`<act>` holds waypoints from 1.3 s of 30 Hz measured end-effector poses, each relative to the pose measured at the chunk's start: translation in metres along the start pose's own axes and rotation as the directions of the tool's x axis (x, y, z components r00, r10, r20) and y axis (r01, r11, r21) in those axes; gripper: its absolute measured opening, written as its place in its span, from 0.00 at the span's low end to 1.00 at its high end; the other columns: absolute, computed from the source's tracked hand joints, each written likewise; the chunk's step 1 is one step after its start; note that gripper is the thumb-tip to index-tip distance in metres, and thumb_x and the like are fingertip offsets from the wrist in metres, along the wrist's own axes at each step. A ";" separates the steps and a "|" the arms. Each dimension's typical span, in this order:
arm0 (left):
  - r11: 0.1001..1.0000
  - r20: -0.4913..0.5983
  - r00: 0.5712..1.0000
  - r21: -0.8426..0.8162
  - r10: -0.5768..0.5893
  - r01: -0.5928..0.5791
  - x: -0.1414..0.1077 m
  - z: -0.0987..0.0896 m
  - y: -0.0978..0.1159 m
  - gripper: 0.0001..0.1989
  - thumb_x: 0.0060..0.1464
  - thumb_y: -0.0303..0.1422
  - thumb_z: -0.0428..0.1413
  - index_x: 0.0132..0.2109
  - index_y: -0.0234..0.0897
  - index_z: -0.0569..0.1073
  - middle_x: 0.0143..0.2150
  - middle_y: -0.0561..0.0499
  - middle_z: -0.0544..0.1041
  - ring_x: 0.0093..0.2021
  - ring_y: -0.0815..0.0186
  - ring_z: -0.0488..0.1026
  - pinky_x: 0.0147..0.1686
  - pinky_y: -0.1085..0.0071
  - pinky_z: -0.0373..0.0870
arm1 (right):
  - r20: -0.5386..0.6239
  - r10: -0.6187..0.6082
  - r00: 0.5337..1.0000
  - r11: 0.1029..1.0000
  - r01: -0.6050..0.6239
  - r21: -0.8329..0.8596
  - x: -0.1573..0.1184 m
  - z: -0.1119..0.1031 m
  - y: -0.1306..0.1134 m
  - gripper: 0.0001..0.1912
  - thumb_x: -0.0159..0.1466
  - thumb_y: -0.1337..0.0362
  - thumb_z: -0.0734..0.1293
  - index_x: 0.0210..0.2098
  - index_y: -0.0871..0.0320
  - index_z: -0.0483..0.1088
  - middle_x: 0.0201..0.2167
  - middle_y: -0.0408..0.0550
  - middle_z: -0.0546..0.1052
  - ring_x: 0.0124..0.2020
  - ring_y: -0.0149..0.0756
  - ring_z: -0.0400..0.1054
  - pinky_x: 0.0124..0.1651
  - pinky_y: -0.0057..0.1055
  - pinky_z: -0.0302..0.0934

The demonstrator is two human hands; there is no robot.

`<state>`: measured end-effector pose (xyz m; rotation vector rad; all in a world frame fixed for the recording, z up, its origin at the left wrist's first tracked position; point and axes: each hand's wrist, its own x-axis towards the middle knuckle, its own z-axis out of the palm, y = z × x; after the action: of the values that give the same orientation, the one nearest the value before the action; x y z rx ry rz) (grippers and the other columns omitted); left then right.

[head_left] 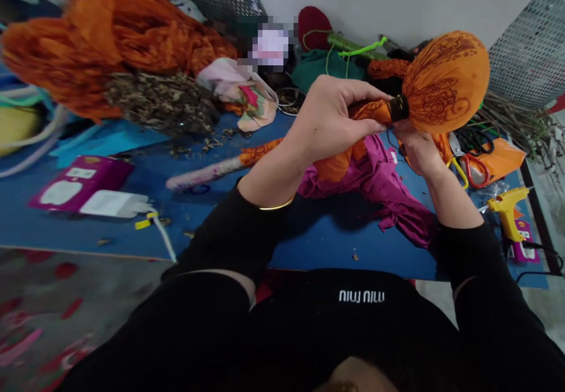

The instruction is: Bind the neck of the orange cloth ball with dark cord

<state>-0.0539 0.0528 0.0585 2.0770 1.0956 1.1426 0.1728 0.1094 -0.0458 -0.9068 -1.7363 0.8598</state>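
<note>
An orange patterned cloth is drawn round into a smooth ball (448, 83), raised above the table. A dark band (399, 108) binds the cloth at the ball's neck. My left hand (331, 115) pinches the gathered orange cloth just left of this band, thumb below and fingers above. Beneath the neck is my right hand (417, 145), its fingers curled up against the cloth and band and partly hidden by the ball. Loose orange cloth (338, 165) hangs down under my left hand. Below it, a magenta cloth (375, 174) lies crumpled on the blue table (318, 239).
Heaped orange cloth (119, 39) and dry plant matter (163, 100) lie at the left, behind a purple box (83, 183) and a white bottle (112, 202). To the right are red-handled scissors (479, 174) and a yellow glue gun (507, 209) with a cord.
</note>
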 end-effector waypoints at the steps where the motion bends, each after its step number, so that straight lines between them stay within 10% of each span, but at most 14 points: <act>1: 1.000 -0.004 1.000 -0.014 0.009 -0.009 0.001 0.001 -0.002 0.18 0.53 0.34 0.63 0.51 0.41 0.87 0.53 0.54 0.89 0.53 0.54 0.85 0.62 0.56 0.81 | 0.025 -0.014 1.000 1.000 0.014 0.001 -0.003 0.006 -0.009 0.23 0.66 0.41 0.75 0.32 0.53 0.72 0.27 0.41 0.76 0.34 0.35 0.74 0.45 0.35 0.77; 5: 0.999 -0.056 0.998 -0.035 0.031 -0.033 0.008 0.002 -0.013 0.18 0.52 0.35 0.63 0.50 0.41 0.87 0.50 0.53 0.90 0.51 0.55 0.85 0.58 0.58 0.82 | -0.038 -0.165 0.986 0.966 0.153 -0.206 -0.020 0.017 -0.049 0.23 0.76 0.44 0.65 0.32 0.53 0.72 0.24 0.40 0.70 0.28 0.34 0.69 0.40 0.36 0.73; 8: 1.000 -0.070 0.997 -0.003 0.014 -0.014 0.012 0.001 -0.022 0.16 0.52 0.36 0.63 0.49 0.44 0.85 0.49 0.55 0.90 0.50 0.54 0.84 0.58 0.55 0.81 | -0.117 -0.495 0.861 0.806 0.406 -0.430 -0.029 0.018 -0.074 0.17 0.78 0.53 0.64 0.37 0.52 0.76 0.32 0.45 0.75 0.36 0.37 0.74 0.45 0.39 0.74; 11: 1.000 -0.042 0.999 -0.007 0.009 -0.009 0.014 0.004 -0.028 0.14 0.54 0.36 0.64 0.49 0.46 0.84 0.51 0.56 0.89 0.51 0.54 0.83 0.60 0.53 0.80 | -0.059 -0.641 0.765 0.748 0.605 -0.275 -0.029 0.019 -0.083 0.15 0.78 0.54 0.64 0.39 0.50 0.77 0.44 0.48 0.79 0.53 0.44 0.79 0.62 0.49 0.74; 15: 0.999 0.008 0.999 -0.018 0.036 -0.036 0.014 0.017 -0.031 0.17 0.53 0.34 0.62 0.49 0.39 0.85 0.50 0.49 0.89 0.49 0.55 0.84 0.58 0.56 0.81 | -0.084 -0.497 0.863 0.848 0.504 0.164 -0.024 0.023 -0.078 0.18 0.80 0.52 0.62 0.37 0.50 0.75 0.27 0.40 0.72 0.29 0.33 0.74 0.46 0.41 0.77; 19: 0.998 -0.063 0.998 0.061 0.009 -0.005 0.013 0.030 -0.033 0.20 0.53 0.32 0.62 0.54 0.41 0.82 0.54 0.48 0.87 0.55 0.53 0.84 0.62 0.55 0.78 | -0.273 -0.261 0.926 0.922 0.323 0.215 -0.028 0.031 -0.080 0.20 0.77 0.50 0.68 0.30 0.53 0.71 0.22 0.36 0.63 0.20 0.26 0.55 0.25 0.26 0.58; 39: 0.922 -0.022 0.988 0.356 -0.153 0.150 0.012 0.051 -0.042 0.16 0.59 0.35 0.59 0.54 0.43 0.79 0.52 0.46 0.86 0.55 0.48 0.83 0.57 0.54 0.78 | -0.313 -0.140 0.939 0.990 0.138 -0.029 -0.036 0.040 -0.078 0.29 0.77 0.38 0.62 0.29 0.53 0.68 0.26 0.38 0.68 0.25 0.28 0.64 0.34 0.30 0.70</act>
<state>-0.0226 0.0824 0.0068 2.2103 1.5271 0.9129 0.1297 0.0347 -0.0053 -0.8624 -1.5046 0.5811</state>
